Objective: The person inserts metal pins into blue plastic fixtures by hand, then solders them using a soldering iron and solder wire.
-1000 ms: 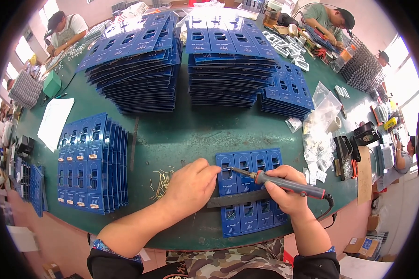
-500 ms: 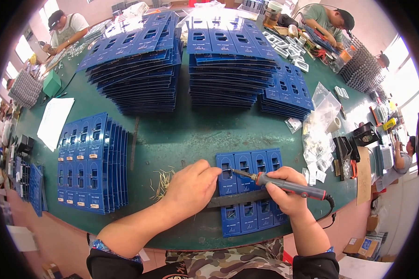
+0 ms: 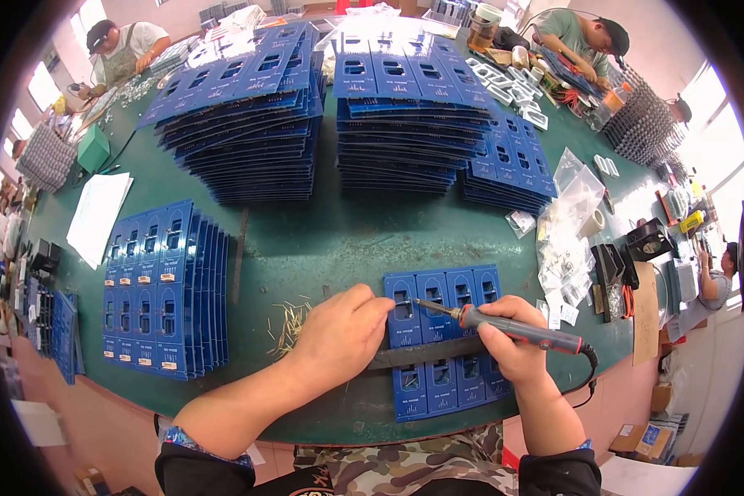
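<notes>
right hand [image 3: 512, 335] grips soldering iron [image 3: 517, 326], its tip just left on blue circuit panel [image 3: 446, 298]; left hand [image 3: 339, 331] pinches something there. i judge soldering step; next needs steady tip.

Two tall stacks of blue rectangular circuit-board panels stand at the far side of the green table [image 3: 322, 240]: the left stack [image 3: 244, 124] fans out somewhat, the right stack [image 3: 405, 116] sits squarer. A lower stack of the same blue panels [image 3: 508, 161] lies just beside the right one. Another fanned pile of blue panels [image 3: 161, 289] rests at the left, near a white paper sheet [image 3: 99, 215] and a small green box [image 3: 93, 149]. Clear plastic bags [image 3: 566, 215] (contents too small to tell) lie at the right. A scatter of thin yellowish wire offcuts [image 3: 288, 324] lies near the front edge.
</notes>
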The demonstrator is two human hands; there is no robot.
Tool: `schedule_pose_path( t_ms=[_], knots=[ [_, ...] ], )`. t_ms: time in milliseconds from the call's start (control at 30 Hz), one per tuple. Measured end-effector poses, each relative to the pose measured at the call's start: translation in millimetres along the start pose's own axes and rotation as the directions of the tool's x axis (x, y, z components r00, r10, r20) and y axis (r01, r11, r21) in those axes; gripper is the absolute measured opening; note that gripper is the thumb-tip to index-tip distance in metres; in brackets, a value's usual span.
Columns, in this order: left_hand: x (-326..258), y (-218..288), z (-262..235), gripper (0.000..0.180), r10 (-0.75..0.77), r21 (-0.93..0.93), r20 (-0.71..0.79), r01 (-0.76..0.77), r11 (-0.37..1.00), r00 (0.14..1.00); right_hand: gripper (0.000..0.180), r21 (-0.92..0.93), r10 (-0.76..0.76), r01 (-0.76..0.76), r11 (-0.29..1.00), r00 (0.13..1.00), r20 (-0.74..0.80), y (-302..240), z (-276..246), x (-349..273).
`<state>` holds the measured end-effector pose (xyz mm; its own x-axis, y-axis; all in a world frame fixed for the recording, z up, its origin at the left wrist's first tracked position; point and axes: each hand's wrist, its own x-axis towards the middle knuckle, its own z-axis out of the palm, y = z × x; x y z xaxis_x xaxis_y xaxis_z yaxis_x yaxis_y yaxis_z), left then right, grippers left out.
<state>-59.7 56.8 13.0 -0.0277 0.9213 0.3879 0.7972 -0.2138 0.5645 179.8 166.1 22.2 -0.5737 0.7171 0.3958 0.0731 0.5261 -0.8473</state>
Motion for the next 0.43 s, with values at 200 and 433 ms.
schedule_pose_path(
  t_ms=[200,433],
  knots=[
    [0.1,-0.3,0.1,0.013,-0.009,0.025,0.005,0.009,1.0,1.0,0.019,-0.036,-0.036,0.037,0.999,0.999,0.031,-3.7,1.7,4.0],
    [0.4,0.4,0.1,0.014,-0.031,0.021,0.04,0.03,0.999,0.999,0.021,-0.055,-0.088,0.092,0.994,0.994,0.071,-2.1,0.5,6.0]
  ],
)
